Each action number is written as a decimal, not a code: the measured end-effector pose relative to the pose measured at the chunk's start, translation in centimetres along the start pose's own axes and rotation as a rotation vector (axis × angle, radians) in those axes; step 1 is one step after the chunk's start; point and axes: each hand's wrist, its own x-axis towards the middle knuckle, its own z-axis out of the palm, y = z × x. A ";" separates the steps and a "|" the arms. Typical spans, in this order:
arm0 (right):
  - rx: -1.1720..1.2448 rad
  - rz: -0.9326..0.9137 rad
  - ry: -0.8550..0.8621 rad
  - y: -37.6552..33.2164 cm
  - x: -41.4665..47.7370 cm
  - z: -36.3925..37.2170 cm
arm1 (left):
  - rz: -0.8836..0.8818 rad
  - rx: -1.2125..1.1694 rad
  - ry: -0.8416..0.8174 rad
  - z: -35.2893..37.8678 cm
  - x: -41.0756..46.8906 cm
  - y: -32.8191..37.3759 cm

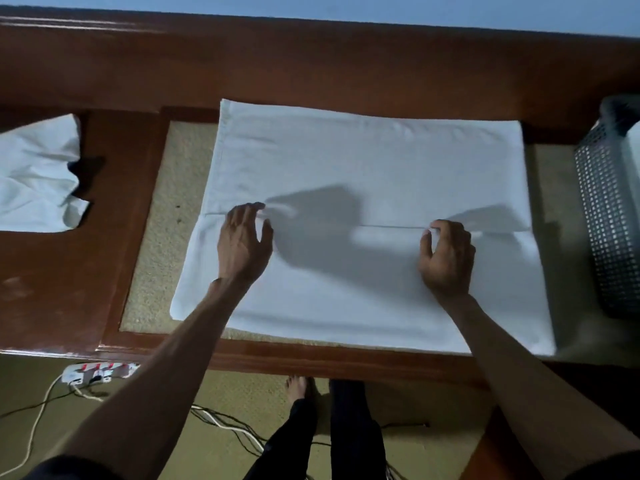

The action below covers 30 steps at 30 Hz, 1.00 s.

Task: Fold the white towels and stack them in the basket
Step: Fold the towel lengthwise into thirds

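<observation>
A large white towel (363, 161) lies spread on the table. Its near layer is folded up, and the folded edge runs across the towel's middle. My left hand (242, 244) rests on the towel at the left part of that edge, fingers loosely spread and thumb apart. At the right part of the edge, my right hand (446, 258) has its fingers curled and pinches the edge. The grey perforated basket (609, 216) stands at the table's right end, close to the towel's right side. Its inside is mostly out of view.
A crumpled white towel (34, 174) lies at the table's left end. The wooden table (311, 74) has a raised rim at the back. On the floor below are a power strip (100, 372), cables and my feet.
</observation>
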 end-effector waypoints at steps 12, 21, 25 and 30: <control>-0.153 -0.299 -0.510 -1.3 20.8 1.4 | 0.220 0.175 -0.356 8.0 19.6 12.0; -0.308 -0.430 -0.694 -0.2 26.6 3.7 | 0.239 0.544 -0.512 9.5 24.0 11.3; -0.474 -0.465 -0.578 0.1 27.1 3.8 | 0.265 0.527 -0.513 9.4 24.4 11.3; -0.456 -0.386 -0.612 -0.7 27.8 2.3 | 0.335 0.708 -0.527 7.8 25.7 11.8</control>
